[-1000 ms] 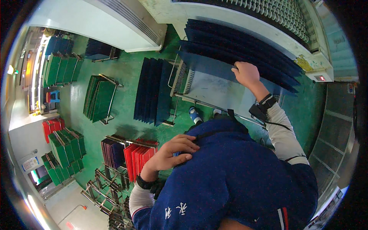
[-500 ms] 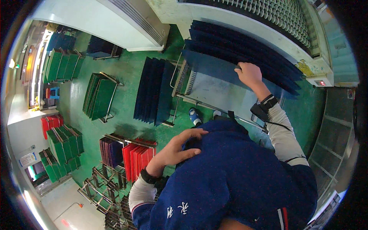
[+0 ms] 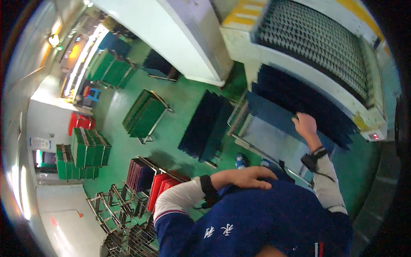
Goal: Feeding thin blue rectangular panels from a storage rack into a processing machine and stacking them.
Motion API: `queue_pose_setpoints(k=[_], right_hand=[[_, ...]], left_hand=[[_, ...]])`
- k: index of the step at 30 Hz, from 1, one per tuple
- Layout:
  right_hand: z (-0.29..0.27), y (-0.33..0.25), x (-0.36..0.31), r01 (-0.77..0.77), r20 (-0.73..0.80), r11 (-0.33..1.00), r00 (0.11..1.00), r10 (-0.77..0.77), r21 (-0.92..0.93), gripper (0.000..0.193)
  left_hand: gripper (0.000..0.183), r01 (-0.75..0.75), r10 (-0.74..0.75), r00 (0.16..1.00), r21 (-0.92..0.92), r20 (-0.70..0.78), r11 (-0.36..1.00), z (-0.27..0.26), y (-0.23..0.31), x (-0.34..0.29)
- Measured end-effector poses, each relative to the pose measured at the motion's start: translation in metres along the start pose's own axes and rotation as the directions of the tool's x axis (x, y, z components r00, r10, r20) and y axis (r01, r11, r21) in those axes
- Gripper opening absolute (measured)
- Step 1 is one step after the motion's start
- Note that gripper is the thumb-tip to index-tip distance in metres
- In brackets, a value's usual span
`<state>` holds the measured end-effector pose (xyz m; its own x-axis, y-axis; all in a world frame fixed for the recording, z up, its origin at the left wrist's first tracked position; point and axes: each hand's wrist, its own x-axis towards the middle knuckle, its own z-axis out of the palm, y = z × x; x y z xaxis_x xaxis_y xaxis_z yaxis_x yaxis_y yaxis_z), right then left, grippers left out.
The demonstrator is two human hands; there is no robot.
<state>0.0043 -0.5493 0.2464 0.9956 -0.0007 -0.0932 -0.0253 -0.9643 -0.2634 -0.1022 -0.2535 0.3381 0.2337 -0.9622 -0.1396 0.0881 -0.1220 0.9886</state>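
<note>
My right hand (image 3: 305,127) reaches forward with curled fingers, gripping the upper edge of the nearest thin blue panel (image 3: 270,112). That panel stands on edge in a metal rack cart (image 3: 262,150) in front of me. Behind it, a row of several dark blue panels (image 3: 295,92) leans close together; their edges are blurred. My left hand (image 3: 252,177) is held across my waist, against the dark blue shirt. It holds nothing, and its fingers are stretched and partly spread. Black bands go round both wrists.
A machine with a bed of rollers (image 3: 314,49) stands beyond the cart. To the left are racks of dark blue panels (image 3: 202,126), green panels (image 3: 143,115) and red panels (image 3: 162,185). Bare metal racks (image 3: 122,210) crowd the lower left. A white column (image 3: 192,38) rises at the back.
The whole view has swung, so the surroundings sit lower and further right. My left hand has moved rightward across my waist. My right hand remains on the panel's upper edge.
</note>
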Motion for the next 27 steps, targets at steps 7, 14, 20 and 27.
queue_pose_setpoints(k=[7, 14, 20, 27], right_hand=[[0.003, 0.002, -0.005, 0.003, 0.010, 1.000, 1.000, -0.003, 0.005, 0.029], [0.006, 0.004, -0.002, 0.010, -0.014, 1.000, 1.000, -0.010, -0.003, 0.035], [0.005, 0.004, -0.002, -0.046, 0.058, 0.998, 0.997, 0.049, -0.050, 0.033], [0.002, 0.000, -0.002, -0.045, 0.035, 0.997, 0.998, 0.047, -0.065, 0.033]], left_hand=[[0.039, -0.108, 0.121, 0.984, 0.106, -0.130, 0.988, 0.006, -0.004, -0.009], [0.025, -0.093, 0.101, 0.984, 0.059, -0.147, 0.994, 0.003, 0.003, -0.021], [0.067, -0.108, 0.112, 0.990, -0.051, 0.089, 0.993, -0.027, 0.007, -0.059], [0.097, -0.065, 0.076, 0.937, -0.043, 0.342, 0.997, -0.040, 0.001, -0.046]])
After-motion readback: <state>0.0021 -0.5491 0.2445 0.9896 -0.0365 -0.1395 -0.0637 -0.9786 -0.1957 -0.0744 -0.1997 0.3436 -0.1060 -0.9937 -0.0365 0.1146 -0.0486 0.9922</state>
